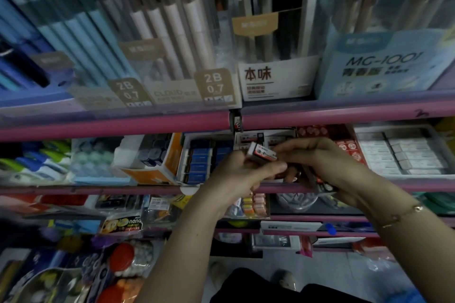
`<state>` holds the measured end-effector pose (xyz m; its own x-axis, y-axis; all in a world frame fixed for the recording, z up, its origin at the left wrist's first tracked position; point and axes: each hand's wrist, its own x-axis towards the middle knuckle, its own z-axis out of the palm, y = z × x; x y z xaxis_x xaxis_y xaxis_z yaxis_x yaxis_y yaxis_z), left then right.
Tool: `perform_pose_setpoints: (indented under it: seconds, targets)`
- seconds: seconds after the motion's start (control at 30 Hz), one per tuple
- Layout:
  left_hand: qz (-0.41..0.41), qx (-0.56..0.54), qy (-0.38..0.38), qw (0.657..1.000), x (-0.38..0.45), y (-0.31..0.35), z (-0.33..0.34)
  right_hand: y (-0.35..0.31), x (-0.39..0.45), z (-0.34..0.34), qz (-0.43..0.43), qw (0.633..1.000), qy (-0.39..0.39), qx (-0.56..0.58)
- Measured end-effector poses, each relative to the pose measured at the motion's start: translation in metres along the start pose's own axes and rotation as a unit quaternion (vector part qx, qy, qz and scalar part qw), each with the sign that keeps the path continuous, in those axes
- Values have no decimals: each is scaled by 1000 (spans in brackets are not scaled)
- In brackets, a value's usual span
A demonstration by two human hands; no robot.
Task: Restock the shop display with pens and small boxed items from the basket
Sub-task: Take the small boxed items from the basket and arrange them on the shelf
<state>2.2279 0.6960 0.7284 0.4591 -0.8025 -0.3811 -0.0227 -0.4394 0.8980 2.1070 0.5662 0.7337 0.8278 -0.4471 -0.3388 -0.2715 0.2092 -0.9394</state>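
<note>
Here the pink-railed display shelf (344, 115) fills the view, and just before its open carton (264, 136) both hands meet. The left hand (236, 172) and right hand (317, 162) pinch one small boxed item (262, 152) between fingertips; the right also seems to clutch a dark packet, too blurred to name. The box looks light, stiff and glossy, best held by its long edges.

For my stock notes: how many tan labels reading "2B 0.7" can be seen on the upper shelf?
2. One 2B 0.7 label at left-centre, another right of it, beside the white box. Others may be hidden.

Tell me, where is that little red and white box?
The little box is mid-frame, pinched between both hands, just below the upper pink rail and before the open carton.
</note>
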Motion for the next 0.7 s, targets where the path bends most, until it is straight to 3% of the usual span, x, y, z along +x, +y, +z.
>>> perform_pose_setpoints:
  seconds: [0.13,0.2,0.3,0.47,0.53,0.6,0.63,0.7]
  targets:
    - [3,-76,-13,997,-1,0,-15,-11,-4,-8,18,999,0,-50]
    - [-4,-67,-5,998,0,-2,-15,-11,-4,-7,-10,987,11,-161]
    - [-17,-97,0,995,2,-3,-13,-9,-3,-3,-107,921,66,-368]
    - [-35,-156,-46,986,3,-7,-11,-7,-7,-4,-194,868,9,-458]
    - [0,-71,5,997,8,-9,-8,-3,0,-8,-201,832,51,-515]
    - [69,138,120,981,18,-13,-7,0,10,-12,-179,775,123,-593]
    - [118,260,166,944,22,-16,-7,2,15,-13,-158,743,148,-633]
    - [181,423,190,867,27,-18,-8,7,27,-13,-133,686,168,-695]
